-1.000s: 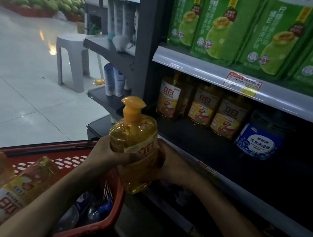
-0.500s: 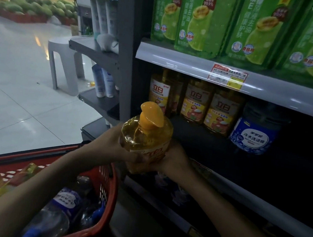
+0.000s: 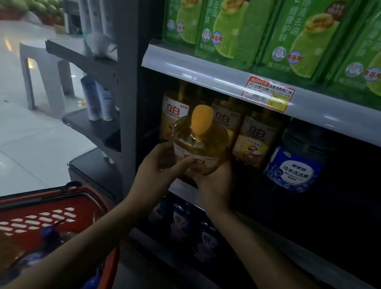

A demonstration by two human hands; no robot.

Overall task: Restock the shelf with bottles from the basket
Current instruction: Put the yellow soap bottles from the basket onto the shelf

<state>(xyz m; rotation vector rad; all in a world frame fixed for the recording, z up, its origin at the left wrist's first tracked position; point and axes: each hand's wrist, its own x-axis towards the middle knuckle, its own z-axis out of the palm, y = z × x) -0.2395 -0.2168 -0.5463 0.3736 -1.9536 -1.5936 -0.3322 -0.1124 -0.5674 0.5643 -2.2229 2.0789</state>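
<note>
The person is holding one yellow bottle [image 3: 198, 150] in both hands at the front edge of the middle shelf [image 3: 345, 229]. The left hand [image 3: 159, 167] is wrapping its near side with the thumb lying across the label, and the right hand [image 3: 215, 185] is cupping it from the right and beneath. The bottle is standing roughly upright, pump cap on top, its long axis leaning slightly back toward the person. It is sitting straight ahead of the hands, just in front of the row of matching bottles [image 3: 254, 139] at the back left of the shelf. I am judging that the coming push goes inward and down. The hands are hiding the bottle's base, so I cannot tell whether it is touching the shelf yet. The red basket [image 3: 32, 219] is being cut off at the lower left, its contents blurring.
</note>
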